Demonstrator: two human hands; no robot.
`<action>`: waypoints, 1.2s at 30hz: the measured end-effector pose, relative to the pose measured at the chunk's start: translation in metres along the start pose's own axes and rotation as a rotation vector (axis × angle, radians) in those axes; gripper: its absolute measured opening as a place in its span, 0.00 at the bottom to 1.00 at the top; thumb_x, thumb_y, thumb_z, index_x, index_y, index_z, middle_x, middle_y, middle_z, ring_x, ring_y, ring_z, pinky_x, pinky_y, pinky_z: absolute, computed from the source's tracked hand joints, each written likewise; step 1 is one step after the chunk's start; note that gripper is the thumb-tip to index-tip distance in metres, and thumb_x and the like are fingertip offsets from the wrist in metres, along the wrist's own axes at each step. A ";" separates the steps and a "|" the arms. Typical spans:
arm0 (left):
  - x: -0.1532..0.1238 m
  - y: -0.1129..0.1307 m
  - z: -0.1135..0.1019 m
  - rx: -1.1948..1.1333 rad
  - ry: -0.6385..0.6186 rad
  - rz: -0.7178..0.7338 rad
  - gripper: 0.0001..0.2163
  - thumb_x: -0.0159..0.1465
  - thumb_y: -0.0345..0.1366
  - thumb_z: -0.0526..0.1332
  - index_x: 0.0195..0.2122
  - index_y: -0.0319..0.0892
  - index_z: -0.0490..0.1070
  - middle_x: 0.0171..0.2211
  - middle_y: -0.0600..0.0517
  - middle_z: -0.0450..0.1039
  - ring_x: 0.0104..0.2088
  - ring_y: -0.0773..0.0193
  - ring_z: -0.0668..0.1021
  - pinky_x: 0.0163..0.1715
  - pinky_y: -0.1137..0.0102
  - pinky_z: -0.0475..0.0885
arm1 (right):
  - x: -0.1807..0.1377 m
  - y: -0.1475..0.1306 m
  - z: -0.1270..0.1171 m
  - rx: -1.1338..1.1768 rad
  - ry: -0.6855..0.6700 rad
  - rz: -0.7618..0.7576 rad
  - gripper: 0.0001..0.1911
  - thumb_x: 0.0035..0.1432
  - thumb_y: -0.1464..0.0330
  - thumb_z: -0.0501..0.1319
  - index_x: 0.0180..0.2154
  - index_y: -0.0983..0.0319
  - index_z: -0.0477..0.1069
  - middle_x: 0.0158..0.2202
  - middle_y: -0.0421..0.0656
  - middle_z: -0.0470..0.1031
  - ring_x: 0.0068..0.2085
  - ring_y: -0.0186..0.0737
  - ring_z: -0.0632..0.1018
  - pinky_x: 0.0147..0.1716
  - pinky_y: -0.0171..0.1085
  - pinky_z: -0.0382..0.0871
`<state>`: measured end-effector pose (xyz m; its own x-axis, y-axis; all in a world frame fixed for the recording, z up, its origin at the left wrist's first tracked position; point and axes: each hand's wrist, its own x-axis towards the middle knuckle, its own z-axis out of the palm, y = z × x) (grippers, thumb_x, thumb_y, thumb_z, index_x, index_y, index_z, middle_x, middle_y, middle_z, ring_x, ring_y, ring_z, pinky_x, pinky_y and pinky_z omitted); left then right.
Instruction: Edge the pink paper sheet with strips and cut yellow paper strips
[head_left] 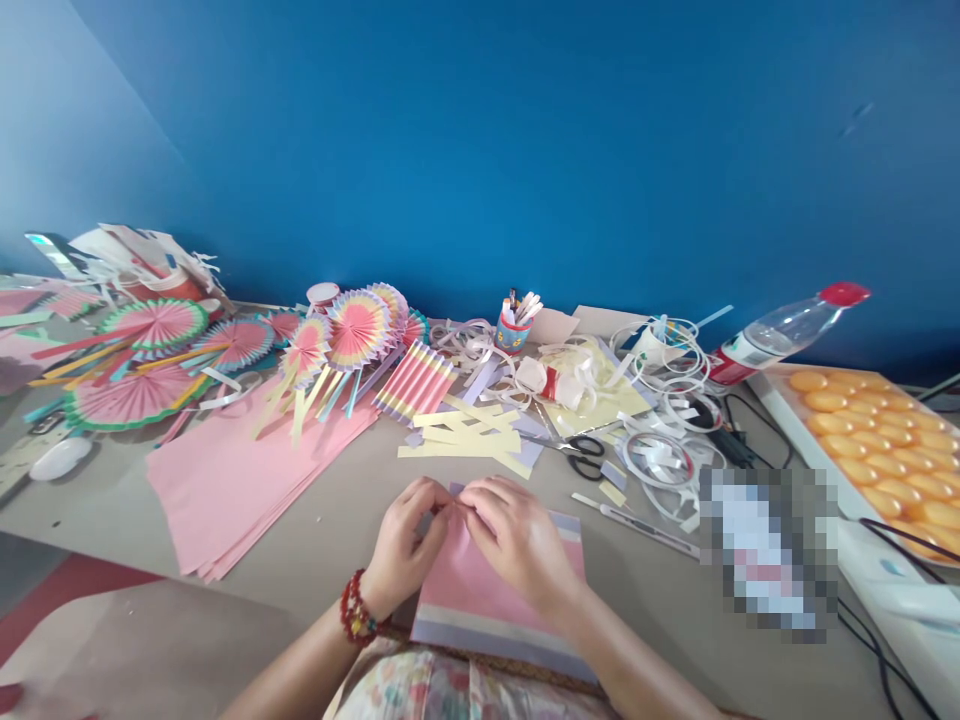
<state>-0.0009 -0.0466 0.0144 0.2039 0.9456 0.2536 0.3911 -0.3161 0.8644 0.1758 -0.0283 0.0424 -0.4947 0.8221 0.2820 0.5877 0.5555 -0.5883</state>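
Observation:
A pink paper sheet (487, 590) with pale and purple strips along its edges lies in front of me at the table's near edge. My left hand (409, 540) pinches its far left part between thumb and fingers. Close beside it, my right hand (517, 535) is closed in a pinch on the same part of the sheet. The fingertips of both hands nearly meet, and they hide the exact fold or edge between them. Beyond the hands lie pale yellow paper strips (457, 437) and a pleated pink, yellow and purple paper (418, 383).
Black-handled scissors (586, 457) and a craft knife (649, 532) lie to the right. A stack of pink paper (247, 480) and several round paper fans (360, 328) are on the left. At the right are a plastic bottle (780, 335), tape rolls (660, 458) and an orange-patterned box (877, 430).

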 end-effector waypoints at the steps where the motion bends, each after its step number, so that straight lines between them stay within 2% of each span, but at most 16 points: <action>1: 0.000 0.000 0.000 -0.001 -0.002 0.007 0.06 0.66 0.29 0.51 0.33 0.42 0.64 0.31 0.51 0.68 0.33 0.63 0.72 0.35 0.70 0.67 | 0.000 0.000 0.000 -0.008 0.007 -0.004 0.09 0.63 0.76 0.53 0.39 0.59 0.70 0.38 0.44 0.77 0.38 0.42 0.76 0.39 0.39 0.68; 7: 0.001 -0.002 -0.001 0.038 -0.019 0.078 0.06 0.67 0.28 0.51 0.33 0.42 0.64 0.31 0.50 0.67 0.33 0.63 0.70 0.34 0.69 0.66 | -0.001 0.000 0.007 -0.077 0.063 -0.033 0.09 0.62 0.76 0.53 0.33 0.60 0.68 0.31 0.42 0.73 0.34 0.40 0.73 0.34 0.38 0.66; 10: 0.000 -0.004 -0.002 0.064 -0.037 0.126 0.05 0.66 0.28 0.51 0.35 0.43 0.64 0.32 0.50 0.67 0.34 0.61 0.70 0.35 0.68 0.66 | -0.002 0.000 0.010 -0.133 0.048 -0.070 0.10 0.64 0.75 0.54 0.30 0.60 0.67 0.29 0.41 0.72 0.32 0.39 0.72 0.34 0.38 0.65; 13: -0.001 -0.005 -0.001 0.056 -0.045 0.137 0.06 0.66 0.27 0.51 0.34 0.43 0.63 0.31 0.50 0.67 0.33 0.61 0.70 0.35 0.68 0.66 | -0.002 0.002 0.008 -0.139 0.011 -0.080 0.09 0.65 0.75 0.55 0.31 0.61 0.69 0.30 0.42 0.73 0.33 0.39 0.73 0.35 0.38 0.66; 18: 0.000 -0.003 0.001 -0.007 -0.029 0.083 0.06 0.67 0.27 0.50 0.34 0.43 0.63 0.32 0.51 0.67 0.34 0.62 0.71 0.35 0.69 0.66 | -0.002 0.005 -0.001 -0.001 0.019 -0.072 0.09 0.63 0.77 0.56 0.38 0.61 0.71 0.36 0.42 0.78 0.37 0.40 0.76 0.39 0.38 0.68; 27: 0.000 -0.001 -0.002 0.003 -0.047 0.103 0.06 0.68 0.28 0.51 0.35 0.42 0.63 0.32 0.51 0.66 0.34 0.62 0.70 0.36 0.69 0.65 | 0.002 0.004 0.001 0.022 0.017 -0.045 0.09 0.60 0.78 0.57 0.35 0.60 0.72 0.33 0.42 0.77 0.35 0.39 0.76 0.38 0.38 0.67; 36: -0.001 -0.003 0.000 -0.004 -0.039 0.091 0.06 0.68 0.29 0.51 0.34 0.43 0.63 0.31 0.51 0.66 0.33 0.62 0.70 0.34 0.69 0.66 | 0.002 0.004 -0.002 0.066 0.006 0.001 0.11 0.57 0.80 0.55 0.36 0.60 0.72 0.34 0.42 0.78 0.36 0.39 0.76 0.38 0.37 0.68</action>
<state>-0.0021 -0.0464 0.0112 0.2735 0.9091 0.3142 0.3653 -0.4004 0.8404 0.1786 -0.0246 0.0425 -0.4903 0.8233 0.2858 0.5443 0.5454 -0.6374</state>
